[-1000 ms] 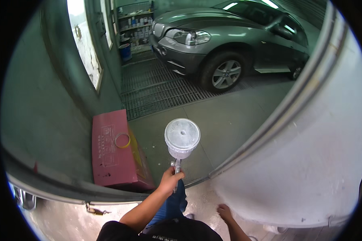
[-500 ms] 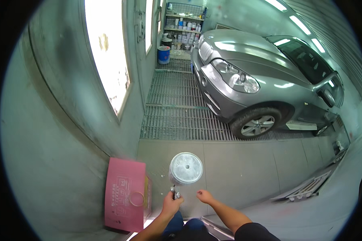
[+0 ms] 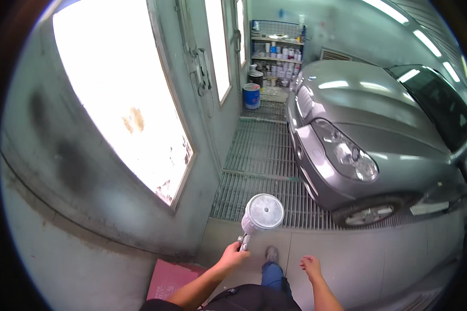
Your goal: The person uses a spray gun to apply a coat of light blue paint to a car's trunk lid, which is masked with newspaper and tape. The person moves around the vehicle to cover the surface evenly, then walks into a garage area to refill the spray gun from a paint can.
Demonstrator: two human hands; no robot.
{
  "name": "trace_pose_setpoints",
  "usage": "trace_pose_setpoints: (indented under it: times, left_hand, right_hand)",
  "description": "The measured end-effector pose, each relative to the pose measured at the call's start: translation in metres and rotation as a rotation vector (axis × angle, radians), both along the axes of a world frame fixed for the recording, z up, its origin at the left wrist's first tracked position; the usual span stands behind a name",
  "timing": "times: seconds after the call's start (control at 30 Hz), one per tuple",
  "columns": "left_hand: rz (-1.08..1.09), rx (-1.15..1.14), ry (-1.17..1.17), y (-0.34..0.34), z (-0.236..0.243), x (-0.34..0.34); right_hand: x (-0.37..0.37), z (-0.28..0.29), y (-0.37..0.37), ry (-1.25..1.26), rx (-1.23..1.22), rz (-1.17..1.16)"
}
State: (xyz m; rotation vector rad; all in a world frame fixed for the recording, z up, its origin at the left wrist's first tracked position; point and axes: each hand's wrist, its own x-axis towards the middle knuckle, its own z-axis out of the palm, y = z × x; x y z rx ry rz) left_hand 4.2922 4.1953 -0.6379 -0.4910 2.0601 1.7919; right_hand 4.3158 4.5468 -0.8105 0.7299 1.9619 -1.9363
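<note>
My left hand (image 3: 235, 256) is closed round the handle of a spray gun (image 3: 245, 241). On top of the gun sits a round whitish paint cup (image 3: 264, 211), its lid facing up with a small hole in the centre. The gun is held out in front of my body, over the edge between the plain floor and the grating. My right hand (image 3: 311, 266) hangs to the right, apart from the gun, its fingers loosely curled with some space between them. Nothing shows in it. A grey car (image 3: 342, 140) stands ahead to the right.
Metal floor grating (image 3: 259, 142) runs along the car's front. Left is a wall with bright windowed doors (image 3: 124, 103). A pink box (image 3: 166, 280) lies low at left. A blue bucket (image 3: 251, 97) and a shelf of cans (image 3: 277, 58) stand at the back.
I have stepped forward; the car and doors look nearer and the pink box has slid toward the lower edge. The spray gun stays in my left hand. My right hand is farther from it.
</note>
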Motion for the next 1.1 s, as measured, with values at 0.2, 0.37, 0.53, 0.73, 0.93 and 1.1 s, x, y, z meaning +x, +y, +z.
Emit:
trace_pose_setpoints:
  times: [0.2,0.37,0.53,0.73,0.93,1.1]
  left_hand:
    - [-0.033,0.019,0.044,0.017,0.045,-0.179]
    - [0.052,-0.082,0.028,0.005,0.050,-0.345]
    - [0.183,-0.102,0.086,-0.038,0.029,-0.532]
    - [0.141,-0.221,0.135,-0.099,0.034,-0.771]
    - [0.025,-0.268,0.113,-0.106,0.045,-1.018]
    - [-0.045,-0.333,0.043,-0.088,0.044,-1.240]
  right_hand:
    - [-0.268,0.153,-0.024,0.558,-0.106,-0.044]
    - [-0.477,0.305,-0.111,1.036,0.218,0.295]
    - [-0.687,0.326,-0.192,1.254,0.535,0.656]
    - [-0.926,0.360,-0.251,1.191,0.734,0.724]
    - [-1.151,0.361,-0.255,1.071,0.806,0.615]
    - [-1.359,0.326,-0.242,1.105,0.792,0.510]
